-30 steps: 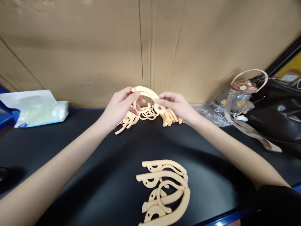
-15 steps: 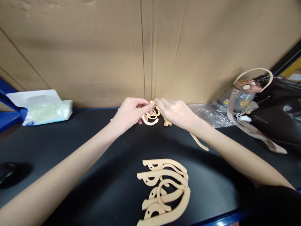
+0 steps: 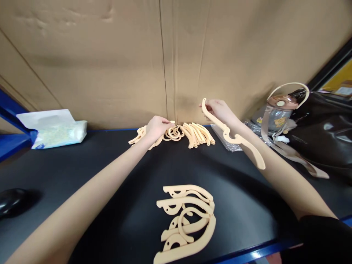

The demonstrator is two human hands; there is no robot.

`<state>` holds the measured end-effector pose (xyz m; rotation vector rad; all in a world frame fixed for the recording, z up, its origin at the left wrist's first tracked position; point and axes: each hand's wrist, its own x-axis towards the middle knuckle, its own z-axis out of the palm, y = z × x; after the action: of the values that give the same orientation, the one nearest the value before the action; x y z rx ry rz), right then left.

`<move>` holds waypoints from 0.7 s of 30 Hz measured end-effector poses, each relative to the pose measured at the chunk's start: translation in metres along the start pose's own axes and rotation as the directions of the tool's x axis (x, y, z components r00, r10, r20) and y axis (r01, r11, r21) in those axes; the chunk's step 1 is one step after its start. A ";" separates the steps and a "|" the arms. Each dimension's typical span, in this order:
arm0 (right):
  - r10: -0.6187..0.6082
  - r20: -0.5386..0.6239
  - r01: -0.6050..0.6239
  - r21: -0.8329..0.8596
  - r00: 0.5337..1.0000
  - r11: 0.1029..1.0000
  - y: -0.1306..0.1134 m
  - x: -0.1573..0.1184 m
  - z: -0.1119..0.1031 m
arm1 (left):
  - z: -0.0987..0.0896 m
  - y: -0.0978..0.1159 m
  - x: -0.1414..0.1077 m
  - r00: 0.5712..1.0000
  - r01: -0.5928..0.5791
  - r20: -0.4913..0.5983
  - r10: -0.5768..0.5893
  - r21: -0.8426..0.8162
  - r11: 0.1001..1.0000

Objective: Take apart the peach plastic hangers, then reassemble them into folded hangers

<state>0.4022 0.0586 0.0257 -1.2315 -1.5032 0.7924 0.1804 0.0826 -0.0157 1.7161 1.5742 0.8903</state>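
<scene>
My right hand (image 3: 217, 110) is closed around one end of a beige folding-hanger arm piece (image 3: 227, 132), raised above the table at the right. The piece slants down past my forearm and has a notched joint in its middle. At the back of the table, my left hand (image 3: 158, 126) pinches a small beige piece (image 3: 172, 121); only its rounded end shows at the fingertips. Just beyond those fingers lie curved beige hooks (image 3: 174, 134). To their right is a row of beige hanger arms (image 3: 197, 135), and more beige parts (image 3: 136, 137) lie partly behind my left hand.
Folded beige hangers (image 3: 187, 220) lie overlapping near the front. A bottle with a strap (image 3: 280, 117), clear plastic wrap (image 3: 231, 145) and a black bag (image 3: 324, 132) are at the right. A tissue pack (image 3: 59, 132) and a black mouse (image 3: 13, 201) are at the left. Cardboard (image 3: 110, 73) stands behind.
My hands have parted. The right one has moved right and up with the hanger arm piece, uncovering the row of arms; the left has shifted slightly left.
</scene>
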 end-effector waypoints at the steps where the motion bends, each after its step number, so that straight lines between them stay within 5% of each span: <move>1: 0.018 -0.011 -0.018 0.041 1.000 0.999 0.000 0.001 0.001 | 0.001 -0.002 -0.001 1.000 0.000 -0.006 0.000 -0.010 1.000; 5: 0.081 -0.068 -0.070 0.150 0.994 0.986 0.005 0.006 -0.001 | -0.003 0.000 -0.012 0.999 0.004 0.041 0.002 -0.149 0.989; 11: 0.101 -0.098 -0.087 0.138 0.990 0.987 0.024 0.010 0.009 | -0.019 0.005 -0.029 0.908 0.123 0.418 0.031 -0.335 0.934; 18: -0.038 -0.100 0.018 -0.194 0.994 0.981 0.041 0.003 0.021 | -0.017 0.005 -0.041 0.957 0.028 0.289 0.022 -0.168 0.985; 21: -0.199 -0.005 0.178 -0.424 0.980 0.888 0.036 -0.002 0.016 | -0.019 0.008 -0.043 0.983 -0.068 0.170 0.066 0.008 0.998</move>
<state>0.3975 0.0674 -0.0124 -1.3767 -1.7819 0.3086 0.1669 0.0397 -0.0004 1.8131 1.4212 0.7463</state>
